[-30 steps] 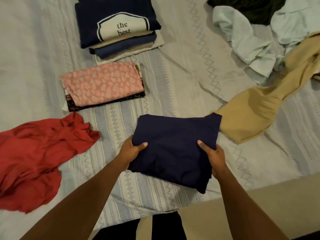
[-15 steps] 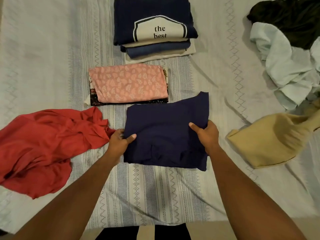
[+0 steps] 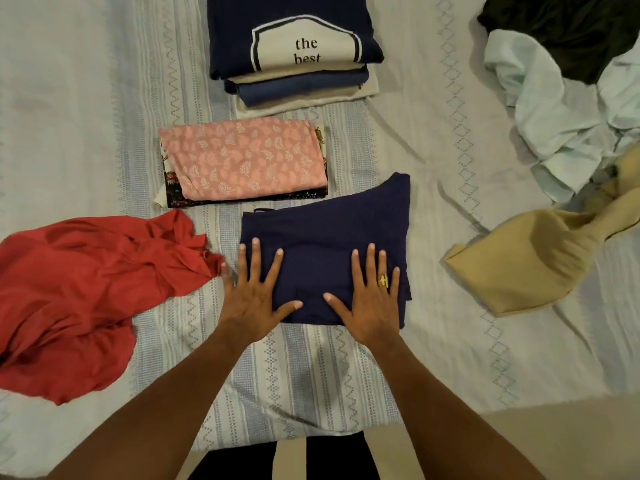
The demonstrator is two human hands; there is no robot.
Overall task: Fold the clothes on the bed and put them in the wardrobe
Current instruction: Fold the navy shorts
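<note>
A folded navy garment (image 3: 332,223) lies flat on the bed (image 3: 86,109) in front of me. My left hand (image 3: 254,292) presses on its left edge with fingers spread straight. On its right half, my right hand (image 3: 372,299), wearing a gold ring, presses down the same way. Just beyond it sits a folded pink leaf-print cloth (image 3: 242,161) on a dark floral piece. Farther back is a stack of folded clothes (image 3: 294,53) topped by a navy shirt printed "the best".
A crumpled red garment (image 3: 79,292) lies at the left. A tan garment (image 3: 526,265) lies at the right. Loose pale blue clothes (image 3: 561,112) and a dark green one (image 3: 568,26) are heaped at the far right. The bed's near edge runs below my forearms.
Both hands let go of the navy garment's sides and now lie flat on top of it. The garment has come to rest below the pink cloth.
</note>
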